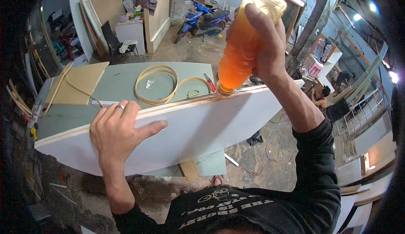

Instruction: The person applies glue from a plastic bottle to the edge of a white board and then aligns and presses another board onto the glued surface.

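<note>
With our right hand (270,44) clamped round the upturned bottle (238,58), mouth at the board's (211,124) top edge, and our left hand (114,128) gripping the board, we judged wetting partly done rightward, remaining leftward.

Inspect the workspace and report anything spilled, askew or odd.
The plastic bottle in the right hand is tipped mouth-down against the top edge of the white board, which looks darkened there; I see no clear spill down its face. A crumpled black item lies on the floor, like litter.
</note>
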The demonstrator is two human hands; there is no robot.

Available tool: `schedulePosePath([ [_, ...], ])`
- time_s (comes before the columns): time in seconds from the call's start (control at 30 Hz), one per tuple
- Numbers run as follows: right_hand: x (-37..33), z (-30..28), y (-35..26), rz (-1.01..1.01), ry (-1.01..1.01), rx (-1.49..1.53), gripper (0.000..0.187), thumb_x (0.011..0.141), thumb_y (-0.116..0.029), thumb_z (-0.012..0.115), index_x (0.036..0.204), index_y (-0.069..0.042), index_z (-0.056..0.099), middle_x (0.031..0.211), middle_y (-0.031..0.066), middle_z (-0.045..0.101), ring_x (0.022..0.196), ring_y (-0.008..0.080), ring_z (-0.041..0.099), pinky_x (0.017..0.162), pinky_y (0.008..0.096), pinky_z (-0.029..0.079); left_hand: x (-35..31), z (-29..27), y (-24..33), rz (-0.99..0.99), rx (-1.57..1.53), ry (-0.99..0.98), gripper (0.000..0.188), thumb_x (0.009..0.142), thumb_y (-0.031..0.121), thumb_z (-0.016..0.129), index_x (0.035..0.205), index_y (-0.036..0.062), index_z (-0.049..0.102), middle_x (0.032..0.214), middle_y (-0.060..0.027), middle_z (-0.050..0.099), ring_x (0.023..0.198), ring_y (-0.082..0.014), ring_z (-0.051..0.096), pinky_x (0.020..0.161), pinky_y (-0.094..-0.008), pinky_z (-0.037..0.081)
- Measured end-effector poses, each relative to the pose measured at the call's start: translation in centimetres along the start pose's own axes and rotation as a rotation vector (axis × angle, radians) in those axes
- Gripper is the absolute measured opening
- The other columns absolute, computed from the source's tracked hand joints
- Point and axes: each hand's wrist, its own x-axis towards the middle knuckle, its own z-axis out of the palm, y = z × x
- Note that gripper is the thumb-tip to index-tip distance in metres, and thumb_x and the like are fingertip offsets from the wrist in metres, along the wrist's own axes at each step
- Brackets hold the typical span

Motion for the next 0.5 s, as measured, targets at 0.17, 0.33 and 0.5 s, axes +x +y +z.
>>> schedulePosePath([
  [0.17,0.3,-1.9,0.4,-0.084,-0.026,-0.095,0.037,0.091,-0.038,0.063,0.103,-0.003,0.057,0.077,0.0093,0.062,0.062,0.0185,0.064,0.054,0.033,0.054,0.2,0.6,0.3,-0.013,-0.041,-0.011,0.054,0.058,0.052,0.085,0.079,0.0069,0.064,0.075,-0.0097,0.064,0.071,-0.0294,0.063,0.064,-0.0399,0.047],
  [0.33,0.0,-4.1,-0.2,-0.088,-0.062,-0.083,0.036,0.092,-0.036,0.063,0.103,-0.002,0.057,0.076,0.0092,0.062,0.062,0.0181,0.064,0.055,0.0323,0.054,0.2,0.2,0.3,-0.013,-0.018,-0.005,0.053,0.059,0.052,0.084,0.08,0.0078,0.062,0.075,-0.0096,0.063,0.072,-0.031,0.062,0.064,-0.0409,0.046],
  [0.5,-0.2,-6.5,-0.7,-0.055,-0.013,-0.06,0.022,0.09,-0.022,0.065,0.095,-0.002,0.059,0.074,0.0042,0.06,0.061,0.0124,0.061,0.054,0.0287,0.051,0.1,0.3,0.6,-0.041,-0.014,-0.019,0.052,0.059,0.05,0.084,0.08,0.0081,0.062,0.076,-0.0106,0.064,0.074,-0.0321,0.061,0.066,-0.0421,0.045],
])
